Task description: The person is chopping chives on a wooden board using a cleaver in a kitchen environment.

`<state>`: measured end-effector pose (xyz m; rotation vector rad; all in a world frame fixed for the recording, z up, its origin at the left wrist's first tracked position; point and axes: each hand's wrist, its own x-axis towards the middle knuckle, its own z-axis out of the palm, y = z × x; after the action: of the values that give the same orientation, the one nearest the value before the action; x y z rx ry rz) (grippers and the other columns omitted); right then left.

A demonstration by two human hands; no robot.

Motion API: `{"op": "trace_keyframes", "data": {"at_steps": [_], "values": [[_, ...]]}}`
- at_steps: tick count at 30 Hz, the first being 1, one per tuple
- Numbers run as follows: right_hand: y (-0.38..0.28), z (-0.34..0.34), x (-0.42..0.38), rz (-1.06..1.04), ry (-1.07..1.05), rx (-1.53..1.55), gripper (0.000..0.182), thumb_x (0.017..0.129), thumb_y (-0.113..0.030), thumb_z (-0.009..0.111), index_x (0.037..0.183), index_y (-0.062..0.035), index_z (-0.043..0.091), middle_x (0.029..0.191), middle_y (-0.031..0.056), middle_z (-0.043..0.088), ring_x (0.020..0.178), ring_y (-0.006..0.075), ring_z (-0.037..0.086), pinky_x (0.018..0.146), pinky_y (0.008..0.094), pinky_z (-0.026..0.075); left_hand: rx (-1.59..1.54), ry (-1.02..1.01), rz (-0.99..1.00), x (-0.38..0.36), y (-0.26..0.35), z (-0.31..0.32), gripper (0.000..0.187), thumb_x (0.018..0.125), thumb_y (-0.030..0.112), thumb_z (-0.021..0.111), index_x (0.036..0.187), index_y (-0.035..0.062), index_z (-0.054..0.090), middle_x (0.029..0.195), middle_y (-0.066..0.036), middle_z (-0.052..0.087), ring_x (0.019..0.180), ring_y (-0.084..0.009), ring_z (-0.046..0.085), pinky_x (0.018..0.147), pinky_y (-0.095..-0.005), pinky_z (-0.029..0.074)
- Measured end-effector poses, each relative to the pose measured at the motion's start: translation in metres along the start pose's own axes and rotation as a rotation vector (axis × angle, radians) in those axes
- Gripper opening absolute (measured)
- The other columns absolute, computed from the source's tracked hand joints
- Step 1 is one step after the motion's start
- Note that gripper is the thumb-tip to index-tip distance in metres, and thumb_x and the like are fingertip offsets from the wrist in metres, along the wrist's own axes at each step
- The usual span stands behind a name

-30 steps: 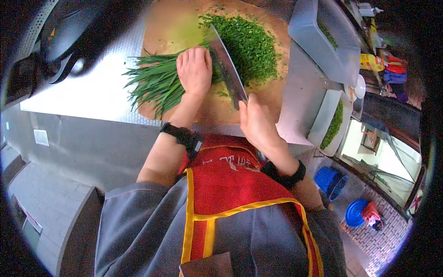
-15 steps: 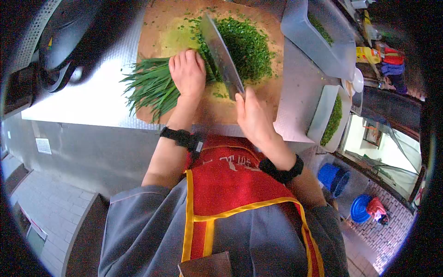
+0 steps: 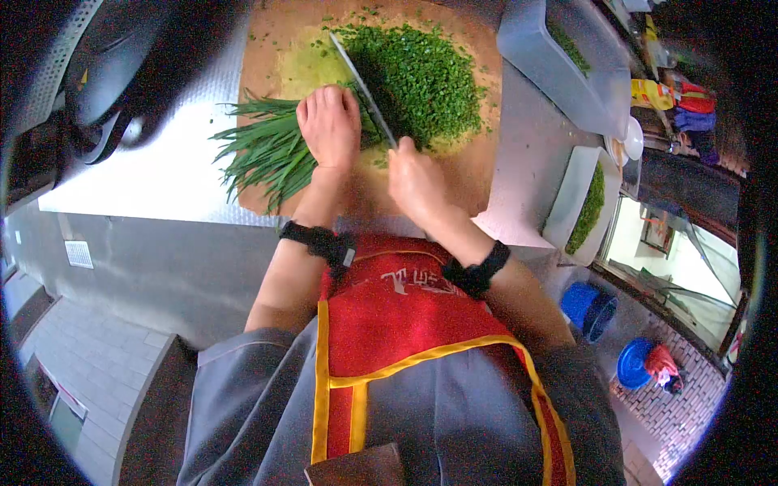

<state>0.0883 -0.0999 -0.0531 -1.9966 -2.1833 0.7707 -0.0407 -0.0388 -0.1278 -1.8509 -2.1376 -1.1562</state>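
A bunch of long green chives [image 3: 271, 146] lies across the left part of the wooden cutting board [image 3: 389, 194]. My left hand [image 3: 331, 125] is closed over the bunch near its cut end, fingers curled and pressed down. In my right hand [image 3: 415, 182] is the handle of a cleaver [image 3: 363, 87], its blade seen nearly edge-on and pointing up and left, right beside my left fingers. A broad heap of chopped chives [image 3: 429, 81] spreads over the board to the right of the blade. The blade's lower edge is hidden from above.
On the metal counter [image 3: 531, 162] right of the board stand a large translucent bin [image 3: 559, 89] and a white tray [image 3: 559, 215], both with chopped greens inside. A dark appliance [image 3: 121, 73] fills the upper left. Blue buckets [image 3: 587, 312] stand on the floor at lower right.
The cleaver and my right hand have shifted left, toward my left hand. The blade has turned from showing its flat side to nearly edge-on. My left hand stays on the bunch.
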Motion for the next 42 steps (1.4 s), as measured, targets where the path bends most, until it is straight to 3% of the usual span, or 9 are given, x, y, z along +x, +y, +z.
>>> {"op": "trace_keyframes", "data": {"at_steps": [3,6,16,19,23,26,33,39,42], "values": [[0.008,-0.021,-0.009,-0.060,0.096,0.107,0.025,0.092,-0.021,0.045,0.088,0.0029,0.046,0.058,0.0239,0.055,0.056,0.0436,0.056,0.050,0.0521,0.041,-0.013,-0.002,-0.047,-0.005,0.002,0.000,0.011,0.081,0.016,0.059,0.084,0.0075,0.053,0.079,-0.009,0.055,0.080,-0.0270,0.055,0.081,-0.0381,0.041],[-0.005,-0.044,-0.028,0.064,0.042,0.119,0.024,0.092,-0.022,0.046,0.089,0.0021,0.046,0.059,0.0242,0.055,0.056,0.0438,0.056,0.050,0.0519,0.041,-0.001,0.123,0.034,-0.003,0.000,0.002,0.012,0.082,0.017,0.059,0.086,0.0070,0.054,0.079,-0.010,0.055,0.079,-0.0273,0.054,0.079,-0.0384,0.041],[-0.014,-0.056,-0.043,0.056,-0.110,0.045,0.023,0.092,-0.018,0.045,0.085,0.0042,0.046,0.057,0.0272,0.054,0.056,0.0450,0.056,0.050,0.0531,0.042,-0.019,0.026,0.002,-0.004,0.002,0.001,0.010,0.082,0.015,0.058,0.082,0.0084,0.052,0.078,-0.008,0.054,0.077,-0.0264,0.054,0.075,-0.0369,0.042],[-0.002,-0.012,-0.006,-0.023,-0.030,0.046,0.023,0.092,-0.018,0.045,0.086,0.0044,0.047,0.057,0.0271,0.054,0.057,0.0448,0.057,0.051,0.0526,0.043,-0.006,0.028,0.026,-0.004,0.002,0.003,0.010,0.082,0.015,0.058,0.081,0.0088,0.051,0.078,-0.008,0.054,0.077,-0.0258,0.054,0.074,-0.0366,0.042],[0.001,-0.018,-0.002,-0.084,0.054,0.169,0.023,0.092,-0.018,0.045,0.086,0.0042,0.047,0.057,0.0253,0.055,0.055,0.0429,0.056,0.048,0.0508,0.042,-0.013,-0.016,0.003,-0.009,0.001,-0.001,0.009,0.082,0.015,0.058,0.083,0.0088,0.051,0.080,-0.008,0.055,0.078,-0.0257,0.054,0.073,-0.0365,0.042],[-0.007,-0.034,-0.018,-0.013,0.129,0.179,0.023,0.092,-0.018,0.045,0.086,0.0034,0.047,0.056,0.0244,0.054,0.052,0.0424,0.055,0.047,0.0509,0.041,-0.034,0.073,0.007,-0.004,-0.001,0.005,0.009,0.082,0.015,0.059,0.085,0.0086,0.052,0.083,-0.008,0.056,0.080,-0.0264,0.055,0.074,-0.0369,0.043],[-0.012,-0.054,-0.049,0.000,-0.047,-0.013,0.024,0.091,-0.020,0.047,0.085,0.0027,0.047,0.056,0.0249,0.053,0.054,0.0443,0.054,0.049,0.0526,0.041,-0.065,0.064,-0.027,-0.004,0.001,0.002,0.011,0.081,0.015,0.059,0.088,0.0086,0.053,0.086,-0.008,0.057,0.081,-0.0267,0.056,0.075,-0.0371,0.043],[-0.013,-0.058,-0.048,0.098,-0.117,0.095,0.022,0.092,-0.019,0.047,0.085,0.0021,0.046,0.060,0.0261,0.054,0.059,0.0461,0.055,0.053,0.0536,0.041,-0.023,-0.013,-0.028,-0.005,0.001,0.000,0.011,0.082,0.016,0.058,0.088,0.0087,0.053,0.085,-0.008,0.056,0.081,-0.0262,0.055,0.077,-0.0363,0.043],[-0.008,-0.058,-0.051,-0.030,0.101,0.089,0.022,0.092,-0.019,0.047,0.085,0.0017,0.046,0.061,0.0264,0.054,0.059,0.0463,0.054,0.053,0.0536,0.041,-0.018,0.009,-0.017,-0.004,0.001,0.000,0.011,0.082,0.016,0.058,0.087,0.0086,0.052,0.084,-0.008,0.056,0.081,-0.0260,0.054,0.077,-0.0365,0.042]]}}
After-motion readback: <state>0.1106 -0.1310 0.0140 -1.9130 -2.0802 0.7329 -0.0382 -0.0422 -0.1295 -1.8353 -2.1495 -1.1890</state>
